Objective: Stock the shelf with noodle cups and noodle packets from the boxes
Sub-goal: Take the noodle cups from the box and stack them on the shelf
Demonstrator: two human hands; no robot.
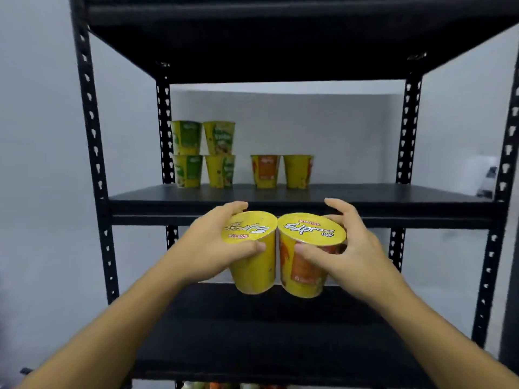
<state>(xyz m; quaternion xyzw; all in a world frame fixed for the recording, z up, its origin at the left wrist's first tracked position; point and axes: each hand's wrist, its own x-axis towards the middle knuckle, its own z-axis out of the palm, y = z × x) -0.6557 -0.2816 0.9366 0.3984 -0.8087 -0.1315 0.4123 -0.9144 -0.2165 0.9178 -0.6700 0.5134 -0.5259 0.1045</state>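
Two noodle cups sit mid-frame right now, one per hand. My left hand [214,245] is wrapped round the left cup [254,268], with the thumb on the near side just under the lid rim and the fingers curled over the far edge. My right hand [351,248] grips the right cup [304,266] the same way: thumb pressed on the orange panel, fingers round the back.

The cups touch rim to rim with their lids tipped toward the camera. They're in the air, just below and in front of the middle shelf board [393,196]. My guess is that keeping them pressed together lets them go down as a pair.

On that board, the two orange cups [265,171] stand side by side at the back, centre of frame. Left of them are the green cups [186,154], four in all, in two stacks of two. So flavours are grouped, and I reckon my pair goes on top of the orange ones.

One thing to watch: the board's front lip is right behind the lids, so I'd lift clear of it first. I can't see any packets. There's something colourful at the bottom edge, but I can't tell what it is.
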